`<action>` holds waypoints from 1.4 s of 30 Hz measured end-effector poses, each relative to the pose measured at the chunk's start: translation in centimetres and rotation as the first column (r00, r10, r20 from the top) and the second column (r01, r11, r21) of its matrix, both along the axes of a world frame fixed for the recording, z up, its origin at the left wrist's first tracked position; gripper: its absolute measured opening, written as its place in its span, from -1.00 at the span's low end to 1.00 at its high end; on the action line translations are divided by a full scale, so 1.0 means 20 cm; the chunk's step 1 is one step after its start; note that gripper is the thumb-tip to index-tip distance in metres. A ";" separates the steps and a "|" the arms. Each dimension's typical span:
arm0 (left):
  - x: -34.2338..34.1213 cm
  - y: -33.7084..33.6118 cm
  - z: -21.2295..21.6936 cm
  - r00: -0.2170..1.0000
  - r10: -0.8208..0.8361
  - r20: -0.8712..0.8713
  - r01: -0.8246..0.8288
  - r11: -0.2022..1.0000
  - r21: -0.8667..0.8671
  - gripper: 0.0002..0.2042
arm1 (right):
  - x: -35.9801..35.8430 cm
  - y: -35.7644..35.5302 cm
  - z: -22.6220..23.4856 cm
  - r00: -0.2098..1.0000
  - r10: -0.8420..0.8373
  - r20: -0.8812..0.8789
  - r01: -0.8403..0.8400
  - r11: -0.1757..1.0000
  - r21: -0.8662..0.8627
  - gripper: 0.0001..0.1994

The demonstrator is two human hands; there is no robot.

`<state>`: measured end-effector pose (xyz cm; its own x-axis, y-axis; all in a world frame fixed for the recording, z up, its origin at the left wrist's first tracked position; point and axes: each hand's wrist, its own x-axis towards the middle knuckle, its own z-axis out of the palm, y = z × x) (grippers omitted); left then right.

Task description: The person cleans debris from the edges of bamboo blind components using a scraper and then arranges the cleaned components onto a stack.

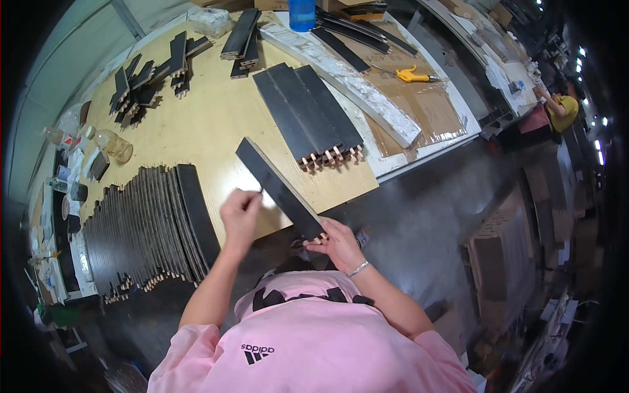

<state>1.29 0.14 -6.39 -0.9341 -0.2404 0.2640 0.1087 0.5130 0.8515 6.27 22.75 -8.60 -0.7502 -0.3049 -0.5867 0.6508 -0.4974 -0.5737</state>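
A dark board (278,187) with wooden dowels at its near end slants over the table's front edge. My right hand (337,243) grips that dowelled end, the fingers wrapped round it. Beside the board's left edge, my left hand (241,213) is closed in a pinch. A small dark tip shows at its fingertips, touching or close to the board; what it is I cannot make out. To the left stands a long row of similar boards (141,223), packed on edge with dowels toward me. More boards (304,111) lie flat side by side beyond my right hand.
Loose boards (178,56) lie in heaps at the table's far side. A yellow air blow gun (413,75) rests on cardboard (419,111), near a long whitish bar (347,85). A blue container (302,14) stands at the back, plastic bottles (113,145) at left. Another person (560,111) works far right.
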 end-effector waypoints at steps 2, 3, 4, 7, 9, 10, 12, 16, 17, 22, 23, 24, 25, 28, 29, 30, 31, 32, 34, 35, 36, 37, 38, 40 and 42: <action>-0.13 -0.09 0.05 0.996 0.072 -0.048 -0.072 0.997 -0.012 -0.95 | 0.01 0.01 0.01 0.989 -0.087 -0.116 0.109 0.974 0.199 -0.68; -0.19 -0.13 0.06 0.993 0.098 -0.059 -0.101 0.993 -0.058 -0.94 | 0.02 0.00 0.02 0.990 -0.084 -0.117 0.106 0.974 0.199 -0.68; -0.24 -0.18 0.04 0.991 0.126 -0.038 -0.130 0.985 -0.114 -0.92 | 0.04 -0.04 0.06 0.933 0.052 -0.356 0.154 0.837 0.526 -0.59; -0.39 -0.20 0.01 0.988 0.153 0.029 -0.141 0.959 -0.248 -0.91 | 0.06 -0.05 -0.02 0.734 0.426 -0.529 0.340 0.443 0.829 -0.35; -0.47 -0.23 -0.04 0.983 0.165 0.079 -0.130 0.934 -0.331 -0.90 | 0.08 -0.09 -0.07 0.748 0.411 -0.521 0.319 0.466 0.825 -0.32; -0.51 -0.25 -0.10 0.981 0.181 0.074 -0.136 0.904 -0.405 -0.89 | 0.09 -0.11 -0.07 0.762 0.394 -0.514 0.303 0.485 0.820 -0.34; -0.52 -0.24 -0.13 0.977 0.198 0.084 -0.136 0.869 -0.476 -0.91 | 0.09 -0.12 -0.11 0.842 0.235 -0.486 0.239 0.645 0.726 -0.37; -0.31 -0.04 -0.21 1.000 -0.015 -0.002 0.012 0.843 -0.537 -0.99 | 0.09 -0.03 -0.20 0.956 0.007 -0.292 0.090 0.945 0.315 -0.46; -0.19 0.02 -0.21 0.995 -0.102 0.002 0.085 0.825 -0.559 -0.99 | 0.08 -0.03 -0.19 0.957 0.004 -0.291 0.091 0.946 0.311 -0.46; -0.12 0.06 -0.16 0.979 -0.203 0.007 0.181 0.855 -0.486 -0.99 | 0.07 -0.01 -0.08 0.996 -0.024 -0.086 0.042 0.975 0.218 -0.59; -0.23 0.00 -0.14 0.997 -0.054 0.054 0.073 0.885 -0.460 -0.97 | 0.07 -0.01 -0.06 0.996 -0.019 -0.085 0.037 0.975 0.220 -0.59; -0.35 -0.08 -0.17 0.999 0.034 0.003 -0.028 0.871 -0.490 -0.96 | 0.06 -0.01 -0.05 0.997 0.028 -0.065 -0.013 0.976 0.218 -0.61; -0.44 -0.11 -0.14 0.990 0.139 -0.011 -0.122 0.825 -0.551 -0.96 | 0.06 -0.01 -0.04 0.996 0.074 -0.044 -0.063 0.975 0.215 -0.64; -0.45 -0.15 -0.23 0.992 0.109 -0.065 -0.127 0.822 -0.556 -0.94 | 0.06 -0.02 -0.04 0.998 0.039 -0.050 -0.029 0.981 0.191 -0.68; -0.43 -0.11 -0.23 0.997 0.041 -0.071 -0.075 0.810 -0.581 -0.92 | 0.06 -0.01 -0.05 0.998 0.034 -0.050 -0.023 0.981 0.193 -0.68; -0.38 -0.07 -0.23 0.999 -0.038 0.000 0.030 0.811 -0.585 -0.90 | 0.06 -0.01 -0.06 0.998 0.010 -0.057 0.000 0.983 0.183 -0.69; -0.34 -0.05 -0.17 0.996 -0.056 0.069 0.085 0.828 -0.554 -0.91 | 0.07 -0.01 -0.07 0.998 -0.009 -0.062 0.020 0.985 0.169 -0.70; -0.36 -0.08 -0.20 1.000 0.017 -0.002 -0.015 0.849 -0.528 -0.91 | 0.07 -0.01 -0.07 0.998 -0.012 -0.061 0.022 0.986 0.168 -0.70; -0.43 -0.16 -0.21 0.993 0.098 -0.068 -0.118 0.862 -0.493 -0.92 | 0.06 0.00 -0.06 0.995 0.071 -0.067 -0.057 0.980 0.193 -0.71; -0.47 -0.20 -0.20 0.987 0.149 -0.057 -0.156 0.833 -0.530 -0.92 | 0.06 0.00 -0.06 0.995 0.077 -0.067 -0.062 0.979 0.194 -0.71; -0.48 -0.22 -0.19 0.979 0.200 -0.048 -0.192 0.801 -0.568 -0.93 | 0.06 0.00 -0.07 0.995 0.073 -0.065 -0.060 0.980 0.188 -0.71; -0.47 -0.19 -0.20 0.979 0.199 -0.048 -0.191 0.802 -0.566 -0.93 | 0.06 0.00 -0.07 0.996 0.063 -0.064 -0.051 0.982 0.184 -0.71; -0.43 -0.16 -0.20 0.992 0.124 -0.033 -0.120 0.809 -0.576 -0.93 | 0.05 0.00 -0.08 0.996 0.061 -0.065 -0.048 0.982 0.184 -0.71; -0.38 -0.12 -0.20 0.999 0.050 -0.001 -0.042 0.816 -0.576 -0.93 | 0.07 -0.01 -0.08 0.999 0.004 -0.051 0.004 0.988 0.157 -0.73; -0.43 -0.17 -0.21 0.991 0.130 -0.039 -0.129 0.812 -0.569 -0.93 | 0.06 0.00 -0.07 0.998 0.023 -0.053 -0.014 0.987 0.163 -0.74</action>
<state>-7.36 -3.23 -10.55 -0.9056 -0.1663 0.3901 0.0059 0.9149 0.4037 7.48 22.72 -9.97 -0.7777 -0.2233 -0.5877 0.6244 -0.3825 -0.6810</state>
